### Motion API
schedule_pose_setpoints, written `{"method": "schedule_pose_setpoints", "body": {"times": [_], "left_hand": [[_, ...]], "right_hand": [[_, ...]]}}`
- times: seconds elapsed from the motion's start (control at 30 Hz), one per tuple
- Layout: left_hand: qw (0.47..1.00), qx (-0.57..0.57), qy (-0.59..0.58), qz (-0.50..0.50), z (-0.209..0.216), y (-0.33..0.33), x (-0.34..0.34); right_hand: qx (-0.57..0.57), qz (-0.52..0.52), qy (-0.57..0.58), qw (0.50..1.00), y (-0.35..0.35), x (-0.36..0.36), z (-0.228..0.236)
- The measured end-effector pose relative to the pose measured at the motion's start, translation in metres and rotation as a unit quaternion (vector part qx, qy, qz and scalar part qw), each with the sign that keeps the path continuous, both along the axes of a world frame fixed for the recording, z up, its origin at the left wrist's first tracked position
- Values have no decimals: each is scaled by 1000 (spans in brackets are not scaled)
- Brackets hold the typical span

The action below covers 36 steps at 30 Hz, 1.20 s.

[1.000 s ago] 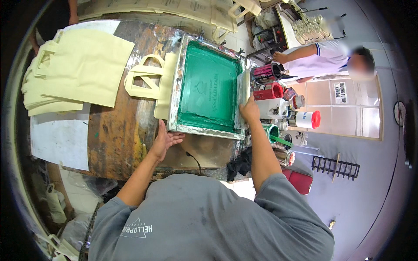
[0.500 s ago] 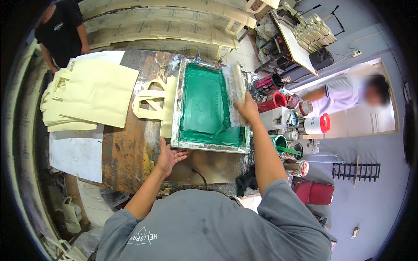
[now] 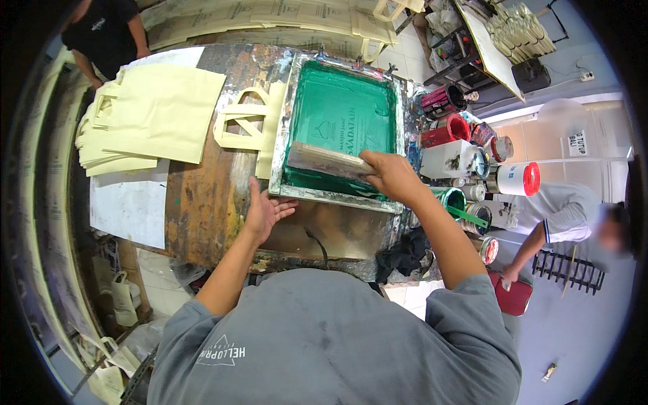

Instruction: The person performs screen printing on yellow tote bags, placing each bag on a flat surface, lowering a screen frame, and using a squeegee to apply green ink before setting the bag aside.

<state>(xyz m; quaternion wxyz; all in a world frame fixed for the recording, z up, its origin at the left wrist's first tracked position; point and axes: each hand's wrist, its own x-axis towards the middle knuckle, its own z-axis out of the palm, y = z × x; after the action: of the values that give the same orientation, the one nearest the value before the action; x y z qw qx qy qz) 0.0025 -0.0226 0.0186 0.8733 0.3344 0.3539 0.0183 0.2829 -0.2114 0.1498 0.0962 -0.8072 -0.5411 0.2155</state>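
Printing screen [image 3: 343, 115], upper centre of frame. Right hand [image 3: 393, 178] grasping squeegee [image 3: 329, 161], likely mid-stroke; left hand [image 3: 263, 214] unclenched, empty, by screen's lower-left corner. Next move calls for even pressure.

The frame [image 3: 337, 202] hides 1 end of the pale bag [image 3: 268, 131]; the squeegee [image 3: 327, 161] covers some green mesh [image 3: 324, 94]; whether the left hand [image 3: 264, 214] touches the frame is unclear; 1 co-worker's head [image 3: 613, 229] is blurred; the lower edge crops the grey shirt [image 3: 324, 337]; a thing [image 3: 549, 372] on the wall [image 3: 574, 337] is too small to tell.
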Motion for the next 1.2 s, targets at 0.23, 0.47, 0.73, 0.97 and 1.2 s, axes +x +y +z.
{"method": "schedule_pose_setpoints", "body": {"times": [0.23,0.47,0.73,0.97,1.2], "left_hand": [[1000,0,18,-5,9,0,9],[1000,-1,-15,-12,1,1,10],[1000,-8,25,13,5,-4,12],[998,-4,51,32,17,-6,12],[987,-94,103,80,-6,-3,20]], "right_hand": [[11,6,-1,1000,-16,-6,-32],[24,-86,-193,977,-3,-58,-49],[49,-78,-181,979,16,-18,-75],[91,-81,-257,959,86,103,-112],[37,-73,-227,970,140,197,-117]]}}
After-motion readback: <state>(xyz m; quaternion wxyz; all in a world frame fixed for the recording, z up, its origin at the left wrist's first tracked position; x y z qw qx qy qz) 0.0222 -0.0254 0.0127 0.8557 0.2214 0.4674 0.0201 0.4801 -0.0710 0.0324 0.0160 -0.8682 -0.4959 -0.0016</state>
